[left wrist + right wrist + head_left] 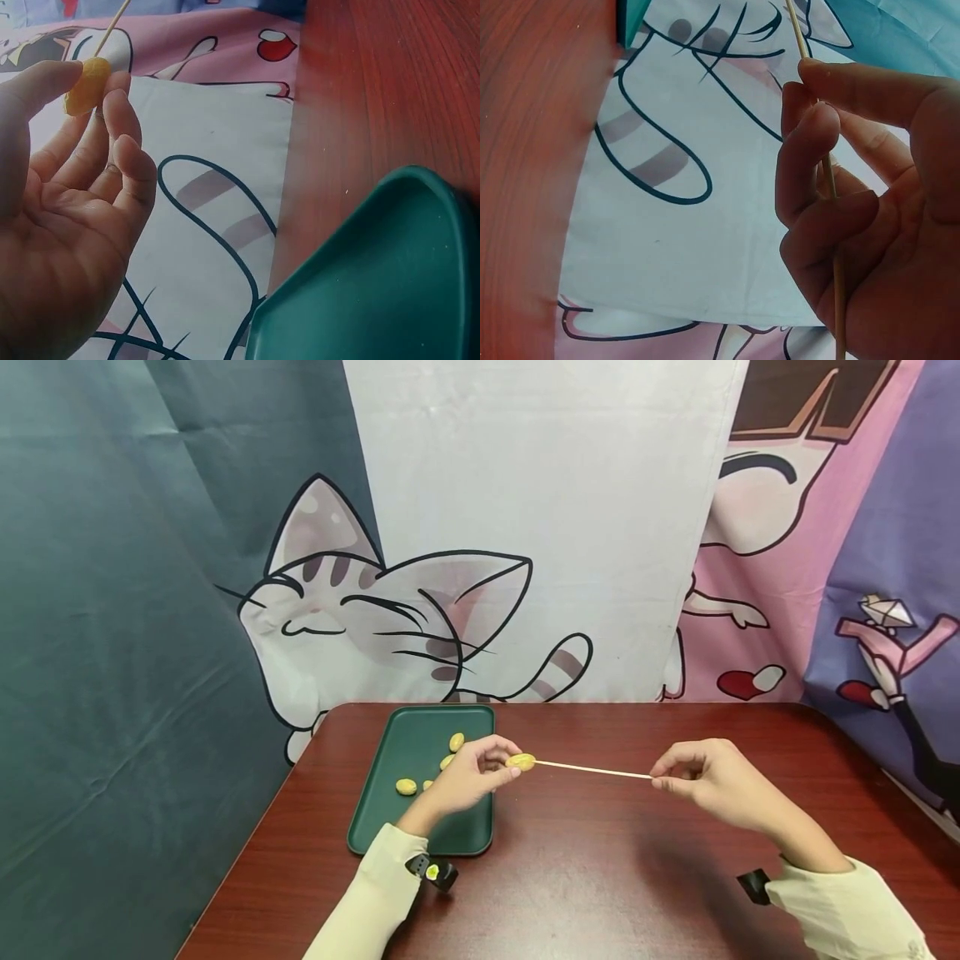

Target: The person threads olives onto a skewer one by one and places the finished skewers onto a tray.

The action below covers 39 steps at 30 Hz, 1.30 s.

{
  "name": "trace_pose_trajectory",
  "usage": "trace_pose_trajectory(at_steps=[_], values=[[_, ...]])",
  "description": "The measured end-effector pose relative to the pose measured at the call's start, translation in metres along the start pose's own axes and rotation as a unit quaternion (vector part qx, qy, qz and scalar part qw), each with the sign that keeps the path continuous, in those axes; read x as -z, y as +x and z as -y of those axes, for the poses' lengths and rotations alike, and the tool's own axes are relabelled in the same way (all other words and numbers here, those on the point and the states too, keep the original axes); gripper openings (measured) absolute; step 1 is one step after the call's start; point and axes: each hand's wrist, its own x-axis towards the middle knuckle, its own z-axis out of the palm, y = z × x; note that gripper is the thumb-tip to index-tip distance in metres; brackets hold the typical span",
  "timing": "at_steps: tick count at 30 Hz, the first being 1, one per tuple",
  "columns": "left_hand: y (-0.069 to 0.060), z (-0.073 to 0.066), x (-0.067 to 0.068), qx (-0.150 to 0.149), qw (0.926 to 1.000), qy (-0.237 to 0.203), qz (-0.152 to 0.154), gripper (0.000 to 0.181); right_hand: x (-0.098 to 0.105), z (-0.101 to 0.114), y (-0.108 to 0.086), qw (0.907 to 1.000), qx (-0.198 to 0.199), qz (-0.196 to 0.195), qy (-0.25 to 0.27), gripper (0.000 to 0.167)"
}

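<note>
Between the thumb and fingers of my left hand [467, 777] is a small yellow oval fruit [522, 762], pinched above the tray's right edge. A thin wooden skewer [592, 769] runs nearly level from the fruit to my right hand [722, 783], which pinches it with thumb and fingers. In the left wrist view the skewer's end meets the top of the fruit [87, 87]; how deep it goes is hidden. The right wrist view shows the skewer [838, 300] passing down through the curled fingers and along the palm.
A dark green tray [465, 842] lies on the left of the reddish-brown table [570, 877]. Several like yellow fruits [406, 787] lie in it, some partly behind the left hand. A cartoon-printed curtain [630, 527] hangs behind the table.
</note>
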Motion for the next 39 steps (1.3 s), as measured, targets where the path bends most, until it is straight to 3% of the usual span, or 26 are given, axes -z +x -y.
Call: trace_pose_trajectory(at_steps=[5,13,20,28,34,39], values=[[0.003,0.019,0.001,0.000,1.0000,0.001,0.006,0.021,0.000,0.000,0.001,0.9998,-0.004,0.015,0.010,0.020],[0.002,0.019,0.001,-0.032,0.9985,-0.043,0.004,0.018,-0.001,-0.003,0.003,0.9980,0.019,0.038,0.047,0.022],[0.001,0.020,-0.005,-0.060,0.9922,-0.109,0.008,0.019,-0.005,-0.005,0.004,0.9951,0.041,0.045,0.078,0.024],[0.000,0.018,-0.014,-0.080,0.9791,-0.187,0.000,0.042,-0.008,-0.001,0.006,0.9925,0.050,0.050,0.099,0.025],[-0.001,0.023,-0.020,-0.080,0.9757,-0.204,-0.015,0.063,-0.011,0.000,0.008,0.9914,0.048,0.055,0.109,0.021],[-0.001,0.025,-0.024,-0.084,0.9747,-0.206,-0.027,0.061,-0.013,0.002,0.009,0.9914,0.043,0.056,0.110,0.021]])
